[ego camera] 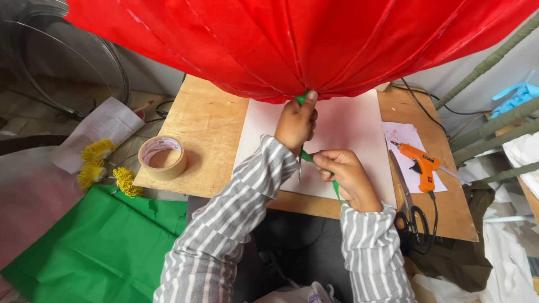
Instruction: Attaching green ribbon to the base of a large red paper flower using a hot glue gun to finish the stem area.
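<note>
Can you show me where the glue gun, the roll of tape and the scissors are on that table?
Orange glue gun (422,166), head view: on its body above the handle.
Roll of tape (163,157), head view: on its tan outer wall.
Scissors (415,216), head view: on the black handle loops.

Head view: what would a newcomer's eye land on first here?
The big red fabric lantern fills the top of the view, hanging over a wooden table. Below its bottom edge, the left hand presses a green strip up against the red fabric while the right hand holds the strip lower down. An orange glue gun lies to the right, a roll of tape to the left.
</note>
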